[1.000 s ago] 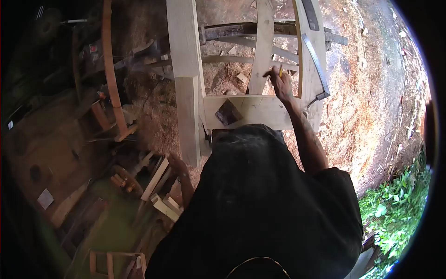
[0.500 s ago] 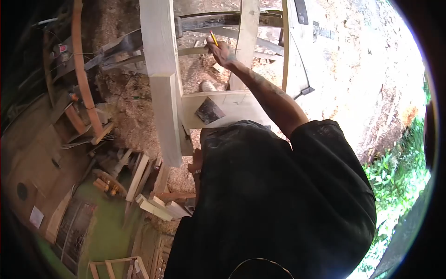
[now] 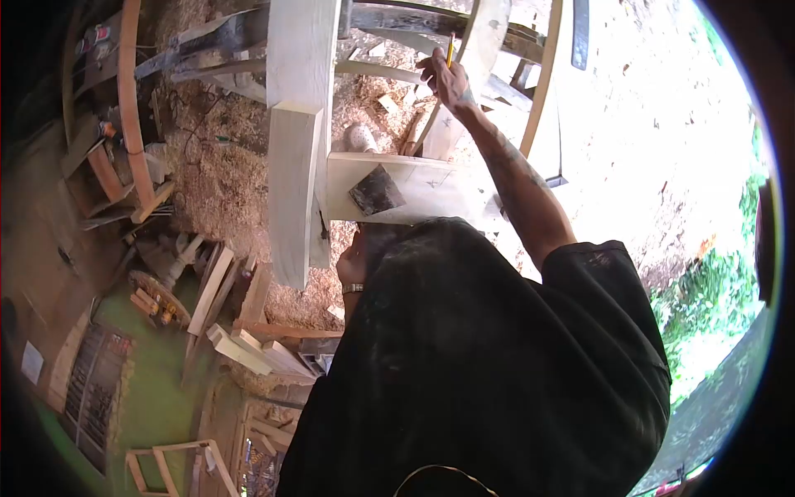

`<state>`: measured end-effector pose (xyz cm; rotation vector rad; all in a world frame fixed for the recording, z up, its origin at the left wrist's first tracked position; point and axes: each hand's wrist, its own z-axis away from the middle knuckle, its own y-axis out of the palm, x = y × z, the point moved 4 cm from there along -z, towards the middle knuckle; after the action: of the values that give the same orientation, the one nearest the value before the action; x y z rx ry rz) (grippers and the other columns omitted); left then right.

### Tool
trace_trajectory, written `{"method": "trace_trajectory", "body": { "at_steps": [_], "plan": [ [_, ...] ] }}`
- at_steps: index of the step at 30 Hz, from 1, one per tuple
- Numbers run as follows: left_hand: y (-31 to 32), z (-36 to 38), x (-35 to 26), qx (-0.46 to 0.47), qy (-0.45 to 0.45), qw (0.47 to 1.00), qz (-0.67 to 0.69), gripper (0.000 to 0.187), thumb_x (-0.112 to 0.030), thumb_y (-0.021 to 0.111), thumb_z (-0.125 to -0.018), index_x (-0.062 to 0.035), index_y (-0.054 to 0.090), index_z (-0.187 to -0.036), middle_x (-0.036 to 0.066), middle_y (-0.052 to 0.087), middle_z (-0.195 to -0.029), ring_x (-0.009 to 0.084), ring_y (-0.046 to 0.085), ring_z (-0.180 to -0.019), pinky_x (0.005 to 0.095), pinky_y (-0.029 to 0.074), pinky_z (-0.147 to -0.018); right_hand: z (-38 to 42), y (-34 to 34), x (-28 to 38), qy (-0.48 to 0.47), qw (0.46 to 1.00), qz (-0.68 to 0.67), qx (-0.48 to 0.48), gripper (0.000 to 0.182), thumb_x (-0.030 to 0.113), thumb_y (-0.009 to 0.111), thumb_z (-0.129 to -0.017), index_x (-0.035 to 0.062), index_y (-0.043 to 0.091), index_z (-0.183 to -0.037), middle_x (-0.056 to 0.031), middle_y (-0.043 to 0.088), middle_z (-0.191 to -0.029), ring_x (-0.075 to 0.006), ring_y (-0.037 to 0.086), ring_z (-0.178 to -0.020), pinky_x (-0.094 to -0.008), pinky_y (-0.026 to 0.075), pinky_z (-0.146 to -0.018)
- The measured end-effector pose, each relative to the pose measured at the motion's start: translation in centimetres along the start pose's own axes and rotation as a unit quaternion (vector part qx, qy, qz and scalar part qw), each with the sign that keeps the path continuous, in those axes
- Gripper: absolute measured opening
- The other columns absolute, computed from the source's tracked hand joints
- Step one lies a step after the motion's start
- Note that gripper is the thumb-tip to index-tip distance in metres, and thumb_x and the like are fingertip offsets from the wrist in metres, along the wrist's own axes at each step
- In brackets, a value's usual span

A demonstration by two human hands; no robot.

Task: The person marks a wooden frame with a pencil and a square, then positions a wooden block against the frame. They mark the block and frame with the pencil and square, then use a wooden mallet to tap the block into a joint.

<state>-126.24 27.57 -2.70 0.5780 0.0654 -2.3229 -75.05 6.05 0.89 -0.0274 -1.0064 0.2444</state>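
My right hand [image 3: 448, 80] is stretched out at the top, its fingers closed around a yellow pencil [image 3: 450, 53] that points upward. Close beside that hand runs a pale slanting timber [image 3: 483, 41]. Lower down, my left hand [image 3: 351, 263], with a band at the wrist, is held close to the black shirt [image 3: 497, 356]; its fingers are partly hidden. Just above this hand lies a pale crosswise beam [image 3: 431, 184] bearing a dark, diamond-shaped patch [image 3: 377, 190]. A thick upright-running timber [image 3: 300, 62] with a shorter block [image 3: 292, 190] against it stands to the left.
Wood shavings [image 3: 224, 174] cover the ground. Dark curved beams [image 3: 397, 18] cross the top. At left are an orange-brown post [image 3: 130, 91], stacked offcuts [image 3: 240, 348] and a green floor area [image 3: 157, 356]. Bright ground and green plants [image 3: 704, 282] lie to the right.
My right hand has moved up and to the right with the pencil. My left hand shows more beside the shirt. The whole view has shifted slightly.
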Motion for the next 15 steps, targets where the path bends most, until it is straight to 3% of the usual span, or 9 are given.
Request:
{"method": "trace_trajectory", "body": {
  "at_steps": [1,4,5,7,8,9,12,14,15],
  "plan": [
    [1.4,-0.2,-0.2,0.021,-0.002,0.993,0.118,0.043,-0.018,0.034,-0.110,0.0053,0.058,-0.137,0.018,0.064,-0.137,0.0300,0.058,-0.128,0.0390,0.050,-0.106,-0.8,0.8,0.2,-0.011,1.000,0.006,0.025,0.076,0.067,0.037,-0.104,0.0024,0.076,-0.101,-0.0024,0.068,-0.078,-0.0088,0.049,-0.059,-0.0285,0.040,-0.052],
    [5.4,0.1,-2.4,-0.021,-0.120,0.921,0.371,0.043,-0.026,0.036,-0.109,0.0009,0.058,-0.135,0.016,0.061,-0.141,0.0326,0.053,-0.134,0.0424,0.050,-0.105,-3.5,3.9,0.8,0.018,0.999,0.007,0.032,0.077,0.070,0.040,-0.101,0.0011,0.076,-0.106,-0.0105,0.074,-0.083,-0.0194,0.064,-0.075,-0.0344,0.051,-0.069],
    [7.3,0.2,-3.5,-0.049,-0.175,0.882,0.434,0.044,-0.028,0.036,-0.108,-0.0008,0.057,-0.136,0.016,0.059,-0.144,0.0343,0.050,-0.138,0.0445,0.049,-0.107,-4.9,5.4,0.7,0.015,1.000,0.009,0.023,0.076,0.069,0.039,-0.103,0.0026,0.072,-0.117,-0.0100,0.076,-0.094,-0.0110,0.047,-0.060,-0.0300,0.039,-0.052],
    [9.9,-0.5,-4.6,0.095,-0.127,0.887,0.434,0.046,-0.040,0.041,-0.106,-0.0055,0.062,-0.127,0.014,0.063,-0.140,0.0318,0.054,-0.134,0.0451,0.049,-0.108,-9.2,8.3,-1.4,0.044,0.999,0.019,0.013,0.081,0.074,0.039,-0.100,0.0016,0.071,-0.120,-0.0117,0.076,-0.098,-0.0125,0.048,-0.063,-0.0324,0.042,-0.057],
    [10.4,-2.0,-4.3,0.101,-0.097,0.889,0.435,0.046,-0.040,0.041,-0.106,-0.0064,0.061,-0.129,0.014,0.062,-0.140,0.0313,0.054,-0.135,0.0459,0.048,-0.110,-8.9,9.4,-0.2,0.057,0.998,-0.007,0.020,0.085,0.076,0.039,-0.099,0.0004,0.071,-0.120,-0.0142,0.076,-0.104,-0.0139,0.047,-0.066,-0.0348,0.044,-0.061],
    [10.9,-3.6,-3.8,0.106,-0.070,0.891,0.437,0.046,-0.040,0.042,-0.106,-0.0073,0.061,-0.132,0.014,0.062,-0.141,0.0307,0.054,-0.135,0.0466,0.047,-0.111,-9.4,10.8,-0.5,0.097,0.992,-0.058,0.048,0.081,0.073,0.045,-0.098,0.0008,0.068,-0.126,-0.0155,0.078,-0.100,-0.0208,0.064,-0.076,-0.0368,0.052,-0.072],
    [14.4,-3.1,-6.2,0.026,-0.022,0.914,0.404,0.047,-0.040,0.042,-0.107,-0.0077,0.058,-0.138,0.013,0.060,-0.144,0.0294,0.054,-0.136,0.0488,0.043,-0.115,-11.7,13.8,-3.6,0.024,0.995,-0.032,0.094,0.091,0.079,0.044,-0.094,-0.0016,0.059,-0.134,-0.0189,0.075,-0.109,-0.0170,0.053,-0.067,-0.0342,0.045,-0.057],
    [15.0,-3.5,-6.6,0.012,0.024,0.922,0.386,0.051,-0.039,0.041,-0.108,-0.0076,0.052,-0.146,0.012,0.054,-0.151,0.0311,0.050,-0.139,0.0511,0.039,-0.119,-10.0,15.6,-1.4,0.161,0.964,-0.195,0.088,0.101,0.084,0.041,-0.091,-0.0057,0.055,-0.135,-0.0229,0.073,-0.110,-0.0187,0.053,-0.069,-0.0358,0.044,-0.057],
    [15.5,-3.3,-7.1,0.024,0.026,0.925,0.379,0.051,-0.039,0.041,-0.108,-0.0073,0.051,-0.146,0.012,0.052,-0.152,0.0312,0.050,-0.139,0.0510,0.039,-0.119,-9.8,15.7,-0.9,0.179,0.948,-0.249,0.088,0.094,0.076,0.051,-0.093,-0.0087,0.054,-0.134,-0.0248,0.072,-0.109,-0.0219,0.054,-0.070,-0.0398,0.047,-0.062]
  ]
}}
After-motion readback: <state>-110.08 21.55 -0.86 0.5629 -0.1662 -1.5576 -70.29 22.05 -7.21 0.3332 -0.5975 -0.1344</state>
